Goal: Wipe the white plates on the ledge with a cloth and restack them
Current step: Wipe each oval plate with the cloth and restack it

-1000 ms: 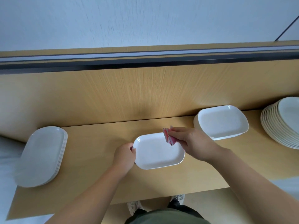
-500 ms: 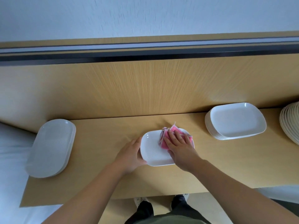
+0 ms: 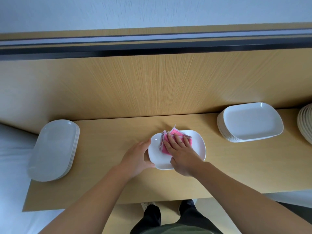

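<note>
Cloth [image 3: 165, 145] moved onto plate [image 3: 197, 149], seemingly folded

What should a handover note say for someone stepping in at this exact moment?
Left hand: open, fingers and thumb against the left rim of the single white rounded-rectangular plate, steadying it.
Right hand: flat, pressing the folded pink cloth onto that plate.
The plate lies mid wooden ledge. Stack of matching white rectangular plates to its right, stack of white oval plates at the left end, stack of round plates at the far right edge.
Done: one plate out and under the cloth.
Left: finish wiping and restack it. Which stacks are already wiped cannot be told.
</note>
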### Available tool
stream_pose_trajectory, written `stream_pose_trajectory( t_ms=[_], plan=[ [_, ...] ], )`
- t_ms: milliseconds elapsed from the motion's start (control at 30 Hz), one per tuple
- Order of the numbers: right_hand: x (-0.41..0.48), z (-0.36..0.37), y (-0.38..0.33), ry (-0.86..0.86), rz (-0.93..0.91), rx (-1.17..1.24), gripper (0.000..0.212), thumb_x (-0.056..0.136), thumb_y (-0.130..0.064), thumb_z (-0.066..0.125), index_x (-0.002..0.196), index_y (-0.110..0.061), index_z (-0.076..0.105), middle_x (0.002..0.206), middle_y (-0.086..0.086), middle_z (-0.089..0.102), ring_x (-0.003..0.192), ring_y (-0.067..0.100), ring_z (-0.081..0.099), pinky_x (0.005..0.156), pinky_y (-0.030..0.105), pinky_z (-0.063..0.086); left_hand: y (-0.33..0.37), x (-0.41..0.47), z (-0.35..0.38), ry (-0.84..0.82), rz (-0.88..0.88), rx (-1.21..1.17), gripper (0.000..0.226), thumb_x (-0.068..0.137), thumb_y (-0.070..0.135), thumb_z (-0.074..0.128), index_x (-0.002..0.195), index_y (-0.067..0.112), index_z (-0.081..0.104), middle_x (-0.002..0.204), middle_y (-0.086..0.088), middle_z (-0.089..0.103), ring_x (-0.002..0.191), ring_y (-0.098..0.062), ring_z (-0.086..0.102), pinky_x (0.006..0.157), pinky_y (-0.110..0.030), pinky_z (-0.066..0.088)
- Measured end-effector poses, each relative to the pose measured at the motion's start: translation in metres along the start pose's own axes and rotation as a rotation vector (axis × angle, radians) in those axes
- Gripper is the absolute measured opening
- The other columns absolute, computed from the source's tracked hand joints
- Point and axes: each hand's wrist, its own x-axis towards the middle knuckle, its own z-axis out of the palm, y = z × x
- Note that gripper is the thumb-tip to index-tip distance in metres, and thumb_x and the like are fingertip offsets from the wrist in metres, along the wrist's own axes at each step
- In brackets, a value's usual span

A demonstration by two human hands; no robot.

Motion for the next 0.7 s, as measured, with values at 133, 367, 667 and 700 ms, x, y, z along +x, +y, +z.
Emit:
stream_pose_trajectory(
  t_ms=[133,367,667,700],
  plan=[
    [0.004,-0.006,-0.006,-0.006,-0.079,-0.001,0.094,0.063,-0.039,-0.008,0.154,-0.018,-0.009,0.152,-0.003,-0.028,0.135,0.019,-0.034,0.114,0.045,-0.019,-0.002,0.001,0.001,0.010,0.001,-0.003,0.098,0.075,0.037,0.079,0.153,0.021,0.022,0.156,0.006,0.026,0.142,-0.011,0.024,0.112,-0.023,0.021],
    [0.011,-0.013,-0.012,-0.040,-0.179,-0.073,0.079,0.078,-0.034,0.004,0.155,-0.021,-0.006,0.162,-0.002,-0.016,0.147,0.023,-0.021,0.110,0.039,-0.026,-0.005,0.005,0.002,0.015,-0.011,0.018,0.099,0.071,0.040,0.080,0.152,0.025,0.025,0.152,0.008,0.034,0.138,-0.011,0.030,0.112,-0.026,0.026],
    [0.007,-0.019,-0.010,-0.113,-0.299,-0.121,0.074,0.095,-0.028,0.037,0.155,-0.022,-0.005,0.162,-0.001,-0.015,0.147,0.022,-0.021,0.116,0.044,-0.020,-0.007,0.005,0.004,0.041,0.048,0.043,0.094,0.067,0.044,0.082,0.147,0.028,0.035,0.141,0.010,0.046,0.131,-0.013,0.040,0.107,-0.030,0.033],
    [0.006,-0.019,-0.011,-0.113,-0.309,-0.122,0.075,0.094,-0.029,0.038,0.155,-0.022,-0.004,0.162,-0.002,-0.014,0.148,0.022,-0.020,0.117,0.046,-0.017,-0.006,0.005,0.004,0.045,0.058,0.046,0.095,0.067,0.045,0.082,0.148,0.028,0.034,0.143,0.009,0.045,0.131,-0.013,0.040,0.108,-0.030,0.033]
  ],
)
